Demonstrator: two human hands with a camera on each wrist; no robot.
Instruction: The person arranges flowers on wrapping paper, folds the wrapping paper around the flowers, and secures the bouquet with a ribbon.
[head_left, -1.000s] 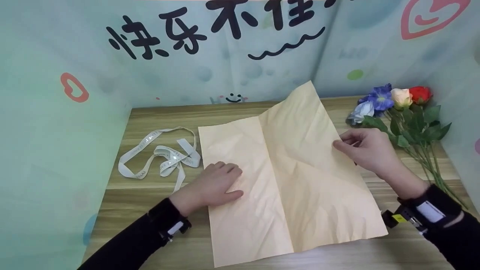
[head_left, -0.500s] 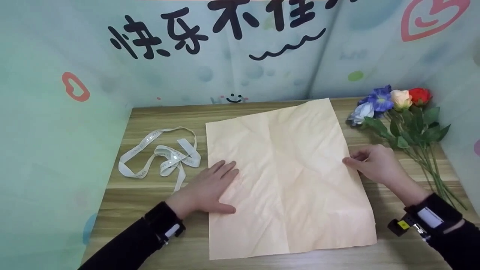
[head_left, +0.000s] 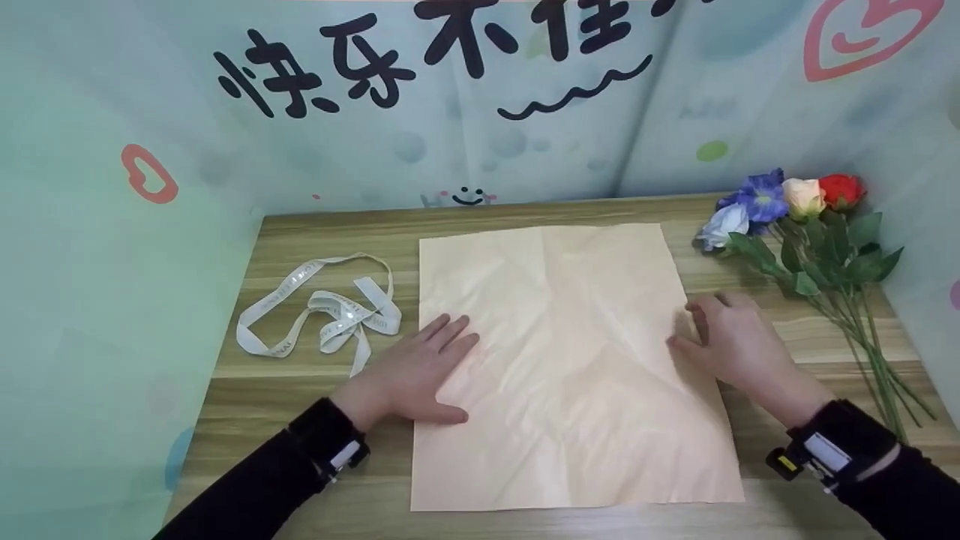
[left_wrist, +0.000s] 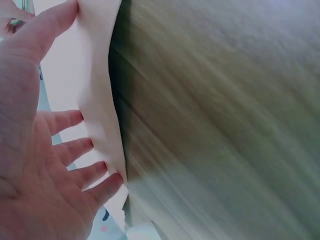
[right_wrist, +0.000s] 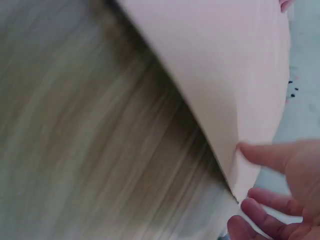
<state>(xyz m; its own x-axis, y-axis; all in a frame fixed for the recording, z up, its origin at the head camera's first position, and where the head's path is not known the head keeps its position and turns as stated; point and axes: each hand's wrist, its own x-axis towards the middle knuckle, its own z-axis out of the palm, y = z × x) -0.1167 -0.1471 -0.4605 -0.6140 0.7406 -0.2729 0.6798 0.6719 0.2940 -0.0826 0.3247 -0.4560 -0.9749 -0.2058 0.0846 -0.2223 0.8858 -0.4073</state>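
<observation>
A sheet of peach-coloured wrapping paper (head_left: 562, 420) lies spread on the wooden table, lightly creased, with a soft fold line down its middle. My left hand (head_left: 424, 367) rests on its left side with fingers spread; in the left wrist view, the fingertips of the left hand (left_wrist: 55, 170) touch the paper close to its edge. At the right edge, my right hand (head_left: 731, 345) has thumb and fingers apart and loosely bent. The right wrist view shows the thumb of the right hand (right_wrist: 280, 187) at the paper's surface and the other fingers around its edge, gripping nothing.
A white printed ribbon (head_left: 349, 315) lies loosely looped left of the paper. Artificial flowers (head_left: 802, 199) in blue, cream and red, with green leaves and long stems, lie at the right. A printed cloth backdrop (head_left: 450, 150) encloses the wooden table (head_left: 315, 232) at back and sides.
The paper's raised right half has come down and the sheet now lies nearly flat. My right hand has let go of the right edge; the left stayed on the paper, its fingers spreading wider.
</observation>
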